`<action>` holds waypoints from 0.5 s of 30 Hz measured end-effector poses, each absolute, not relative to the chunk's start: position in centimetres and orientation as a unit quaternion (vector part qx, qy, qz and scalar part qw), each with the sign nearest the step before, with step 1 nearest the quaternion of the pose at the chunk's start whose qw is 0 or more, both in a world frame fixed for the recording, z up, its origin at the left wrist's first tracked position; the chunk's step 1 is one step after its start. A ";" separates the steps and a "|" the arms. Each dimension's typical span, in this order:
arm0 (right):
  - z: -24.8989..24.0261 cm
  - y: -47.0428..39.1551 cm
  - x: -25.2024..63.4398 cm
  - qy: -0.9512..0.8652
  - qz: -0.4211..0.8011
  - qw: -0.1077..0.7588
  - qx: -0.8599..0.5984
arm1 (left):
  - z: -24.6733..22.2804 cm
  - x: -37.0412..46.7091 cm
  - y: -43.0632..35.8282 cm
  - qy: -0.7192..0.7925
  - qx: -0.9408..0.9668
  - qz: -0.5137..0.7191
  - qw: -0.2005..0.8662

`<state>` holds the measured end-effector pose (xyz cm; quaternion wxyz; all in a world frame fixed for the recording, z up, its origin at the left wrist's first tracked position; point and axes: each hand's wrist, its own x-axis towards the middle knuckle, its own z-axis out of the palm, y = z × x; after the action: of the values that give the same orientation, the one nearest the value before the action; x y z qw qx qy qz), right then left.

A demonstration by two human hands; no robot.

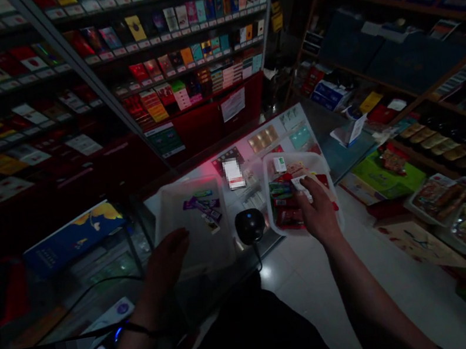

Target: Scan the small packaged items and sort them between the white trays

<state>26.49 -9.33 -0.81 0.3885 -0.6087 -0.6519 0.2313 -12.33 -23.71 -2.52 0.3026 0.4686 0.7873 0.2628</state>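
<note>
My left hand (170, 257) reaches over the near left side of a pale plastic tray (167, 209), its fingers stretched out and holding nothing that I can see. Several purple and green wrapped sticks (202, 206) lie loose in that tray. Inside a white plastic basket (269, 192) on the right, my right hand (318, 208) has its fingers closed on a small white packet (300, 186). Red and green wrapped snacks (284, 201) fill the basket around it. The undersides of my right fingers are hidden.
A black scanner (249, 225) with a cable stands between the tray and the basket on the glass counter (267, 246). Shelves of small boxes (188, 15) rise behind. A blue box (74, 240) lies at left; packaged goods (437, 197) stand at right.
</note>
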 end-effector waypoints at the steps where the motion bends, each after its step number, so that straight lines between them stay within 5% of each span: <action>1: -0.2 -9.8 25.3 -0.661 0.237 0.394 -0.593 | -2.8 -13.0 -24.2 0.791 0.467 0.256 0.302; 9: 2.1 -17.1 14.2 -0.682 0.371 0.389 -0.496 | -6.3 -14.6 -22.4 0.745 0.549 0.192 0.326; 15: -2.6 -19.7 5.0 -0.592 0.567 0.241 -0.519 | -10.2 -15.4 -18.9 0.699 0.649 0.132 0.270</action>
<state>4.96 -19.69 -2.59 0.2412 -0.5193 -0.5925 0.5667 -15.41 -18.94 -10.23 0.2700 0.6493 0.6987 0.1318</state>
